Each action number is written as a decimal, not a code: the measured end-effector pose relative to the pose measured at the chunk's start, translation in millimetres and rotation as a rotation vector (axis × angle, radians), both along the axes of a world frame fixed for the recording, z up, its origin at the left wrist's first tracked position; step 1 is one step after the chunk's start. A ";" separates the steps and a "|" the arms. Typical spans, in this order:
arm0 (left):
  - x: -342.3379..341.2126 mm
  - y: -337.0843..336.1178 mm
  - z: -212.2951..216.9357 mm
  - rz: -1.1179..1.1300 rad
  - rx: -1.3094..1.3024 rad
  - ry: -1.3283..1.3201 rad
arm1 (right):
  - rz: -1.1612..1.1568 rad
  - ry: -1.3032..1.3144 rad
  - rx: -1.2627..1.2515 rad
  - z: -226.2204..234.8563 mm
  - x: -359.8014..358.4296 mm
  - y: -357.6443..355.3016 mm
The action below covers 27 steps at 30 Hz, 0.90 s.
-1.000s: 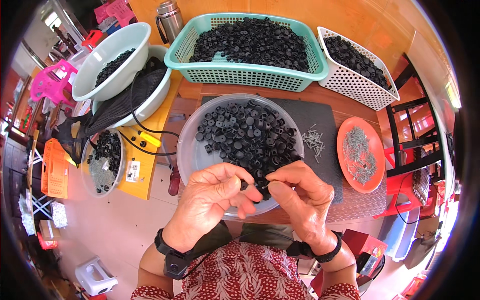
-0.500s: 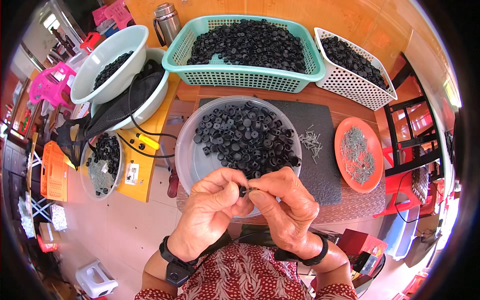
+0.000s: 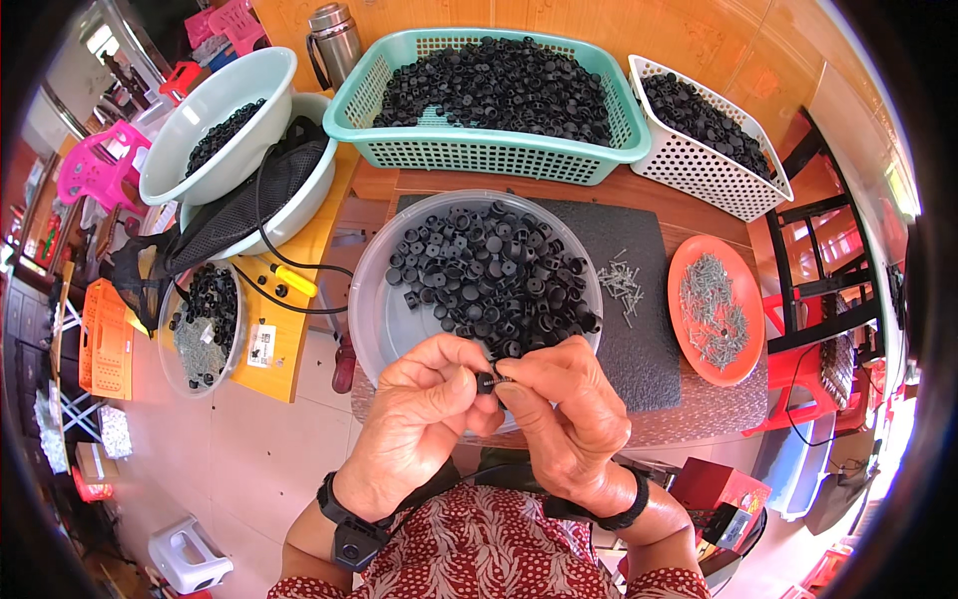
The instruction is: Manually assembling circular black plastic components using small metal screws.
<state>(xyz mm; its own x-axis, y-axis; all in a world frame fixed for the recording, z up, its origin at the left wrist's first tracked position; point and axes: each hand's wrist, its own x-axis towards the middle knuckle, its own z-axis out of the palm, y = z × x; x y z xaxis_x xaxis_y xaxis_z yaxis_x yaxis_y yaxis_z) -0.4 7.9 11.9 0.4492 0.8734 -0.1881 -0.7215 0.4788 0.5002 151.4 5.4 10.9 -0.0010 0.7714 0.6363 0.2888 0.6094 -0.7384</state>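
My left hand (image 3: 414, 419) pinches a small black plastic cap (image 3: 486, 382) between thumb and fingers. Thumb and forefinger of my right hand (image 3: 569, 414) are closed on a thin metal screw (image 3: 502, 379), whose threaded shaft meets the cap; how deep it sits I cannot tell. Both hands are held over the near rim of a clear round tub (image 3: 371, 329), which is partly filled with similar loose black caps (image 3: 489, 270). On the dark mat (image 3: 639, 349) to the right lies a small pile of screws (image 3: 621, 285). An orange plate (image 3: 743, 369) beside it carries many more.
Behind the tub stand a green basket (image 3: 479, 155) and a white basket (image 3: 689, 185), both full of black parts. At left are pale bowls (image 3: 215, 165), a black mesh bag (image 3: 239, 205), a yellow-handled tool (image 3: 295, 281) and a clear tub (image 3: 180, 374). A steel flask (image 3: 336, 50) stands behind.
My right hand has shifted slightly left, toward my left hand. The screw and cap appear closer together between my fingertips. The surroundings look the same.
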 end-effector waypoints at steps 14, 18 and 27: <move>-2.1 -4.9 0.7 0.077 0.048 0.136 | -0.031 -0.110 0.122 0.2 1.0 -1.9; -2.6 -4.3 0.9 0.087 0.088 0.191 | -0.032 -0.154 0.156 2.6 0.9 -1.0; 1.3 -4.7 1.6 0.161 0.174 0.337 | -0.032 -0.159 0.162 -2.9 -1.6 -0.2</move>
